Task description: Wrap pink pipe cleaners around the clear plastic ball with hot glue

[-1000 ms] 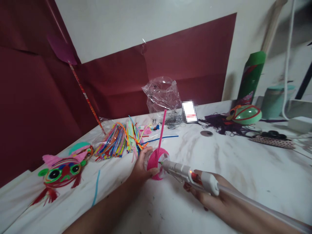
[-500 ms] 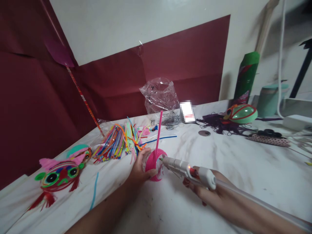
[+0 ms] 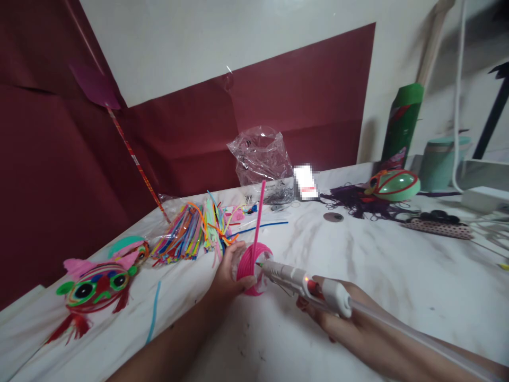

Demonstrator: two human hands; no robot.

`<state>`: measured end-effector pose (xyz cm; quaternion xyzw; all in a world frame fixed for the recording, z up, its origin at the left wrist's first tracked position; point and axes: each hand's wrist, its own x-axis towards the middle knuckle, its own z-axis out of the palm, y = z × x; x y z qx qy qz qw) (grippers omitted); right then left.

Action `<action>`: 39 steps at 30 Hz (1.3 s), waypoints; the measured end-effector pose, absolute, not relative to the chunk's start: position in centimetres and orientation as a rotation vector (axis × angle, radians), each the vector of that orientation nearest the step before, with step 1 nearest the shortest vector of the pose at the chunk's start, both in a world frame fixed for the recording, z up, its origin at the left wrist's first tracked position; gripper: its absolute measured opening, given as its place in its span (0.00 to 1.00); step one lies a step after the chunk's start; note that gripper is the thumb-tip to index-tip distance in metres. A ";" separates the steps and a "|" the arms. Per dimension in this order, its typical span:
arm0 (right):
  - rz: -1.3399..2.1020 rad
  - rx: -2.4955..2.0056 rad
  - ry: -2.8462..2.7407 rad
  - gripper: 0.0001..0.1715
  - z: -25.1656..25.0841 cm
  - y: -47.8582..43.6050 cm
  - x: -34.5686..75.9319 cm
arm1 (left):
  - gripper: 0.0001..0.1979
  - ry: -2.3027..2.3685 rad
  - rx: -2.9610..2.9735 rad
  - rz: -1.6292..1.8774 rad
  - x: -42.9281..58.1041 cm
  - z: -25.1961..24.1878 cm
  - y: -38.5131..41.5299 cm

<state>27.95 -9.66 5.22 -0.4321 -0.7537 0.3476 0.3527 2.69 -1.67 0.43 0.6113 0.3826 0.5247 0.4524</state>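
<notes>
My left hand (image 3: 228, 273) is wrapped round a small round clear shell partly wound in pink pipe cleaner (image 3: 250, 265), held just above the table. A loose pink pipe-cleaner end (image 3: 258, 215) sticks straight up from it. My right hand (image 3: 338, 321) grips a white hot glue gun (image 3: 306, 284) with a small light glowing on its body. The gun's nozzle touches the right side of the pink winding.
On the marble table (image 3: 389, 270) lie a heap of coloured pipe cleaners (image 3: 191, 233), a red-and-green fish craft (image 3: 95, 289), a clear plastic bag (image 3: 260, 156), a green fish craft (image 3: 395, 185), a green bottle (image 3: 401, 124) and a teal jar (image 3: 441, 164). Maroon paper (image 3: 59, 175) covers the wall.
The view has shifted slightly; the glue gun's nozzle has stayed at the pink winding and slid a little lower. Both hands keep their hold.
</notes>
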 end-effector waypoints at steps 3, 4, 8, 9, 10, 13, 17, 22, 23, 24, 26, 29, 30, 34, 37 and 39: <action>0.905 -1.095 -1.957 0.07 5.1 -9.7 27.8 | 0.43 0.945 1.520 1.306 2.6 0.4 -1.5; 0.900 -1.095 -1.954 0.08 5.0 -9.8 27.8 | 0.42 0.947 1.525 1.309 2.6 0.3 -1.5; 0.873 -1.085 -1.958 0.08 5.0 -9.8 27.7 | 0.41 0.948 1.538 1.312 2.6 0.4 -1.5; 0.866 -1.081 -1.964 0.07 5.1 -9.8 27.7 | 0.41 0.946 1.537 1.314 2.7 0.4 -1.5; 0.861 -1.083 -1.963 0.07 5.1 -9.8 27.8 | 0.41 0.945 1.537 1.314 2.7 0.4 -1.5; 0.861 -1.113 -1.940 0.08 5.2 -9.8 27.9 | 0.43 0.942 1.542 1.306 2.6 0.3 -1.4; 0.888 -1.146 -1.887 0.10 5.1 -9.8 28.0 | 0.44 0.951 1.541 1.311 2.5 -0.2 -1.0; 0.864 -1.149 -1.837 0.13 4.5 -9.8 27.9 | 0.44 0.908 1.549 1.295 2.5 -0.5 -1.0; 0.860 -1.149 -1.833 0.13 4.5 -9.8 27.9 | 0.44 0.906 1.549 1.291 2.5 -0.5 -1.0; 0.852 -1.149 -1.835 0.13 4.5 -9.7 27.9 | 0.44 0.907 1.552 1.291 2.5 -0.5 -1.0; 0.845 -1.151 -1.848 0.13 4.6 -9.6 28.0 | 0.45 0.914 1.568 1.291 2.4 -0.5 -0.9; 0.843 -1.144 -1.872 0.13 4.7 -9.5 28.1 | 0.45 0.916 1.593 1.289 2.3 -0.7 -0.8; 0.838 -1.141 -1.880 0.13 4.7 -9.5 28.2 | 0.45 0.915 1.598 1.287 2.3 -0.7 -0.7; 0.838 -1.148 -1.883 0.12 4.5 -9.5 28.2 | 0.43 0.907 1.608 1.283 2.4 -0.5 -0.9; 0.835 -1.170 -1.844 0.10 4.2 -9.6 28.1 | 0.42 0.926 1.589 1.293 2.5 -0.2 -1.2; 0.829 -1.164 -1.846 0.10 4.2 -9.6 28.1 | 0.43 0.936 1.574 1.301 2.5 -0.1 -1.2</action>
